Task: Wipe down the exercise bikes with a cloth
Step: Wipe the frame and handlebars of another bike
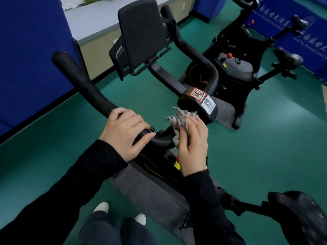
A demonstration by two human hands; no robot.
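A black exercise bike stands right in front of me, its curved handlebar [85, 82] sweeping from upper left down to the centre. My left hand [125, 131] grips the lower bend of that handlebar. My right hand [192, 144] holds a grey frayed cloth [178, 121] against the bar just right of my left hand, beside the hub with two QR stickers [201, 98]. The tablet holder [141, 34] rises above the bars. The bike's saddle [299, 216] shows at the lower right.
A second black exercise bike [235, 68] stands to the right on a grey mat, its saddle [288, 58] pointing right. Blue padded panels [31, 55] line the left wall and far right. The floor [265, 147] is green. My white shoes [100, 207] are below.
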